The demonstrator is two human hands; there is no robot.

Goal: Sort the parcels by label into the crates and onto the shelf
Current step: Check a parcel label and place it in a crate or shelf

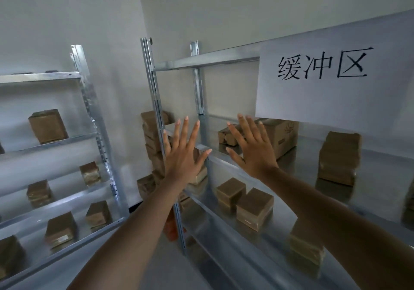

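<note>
Both hands are reaching up in front of the metal shelf [224,155], and neither is holding anything. The left hand [183,153] is spread flat with fingers straight and apart, palm facing the rack; the right hand [251,146] is doing the same just beside it, so each grip is fully open and empty.

Many brown parcels are already sitting on shelves. On the rack ahead, a pair of square parcels [244,202] is resting on a lower level, a printed carton [280,135] is lying at the back of the level behind the right hand, and a taller bundle [339,157] is standing further right. A stack of parcels [152,137] is rising in the corner behind the rack's post. The second rack [56,142] on the left is also carrying parcels on several levels. A white sign [324,70] with handwritten characters is hanging from the upper beam.

Judging from this, a good share of the shelving appears done. No crates are showing clearly here, only something orange low behind the post, so how the crate side stands cannot be told. The labels are too blurred to read, and with both hands free a fresh parcel probably needs fetching.
</note>
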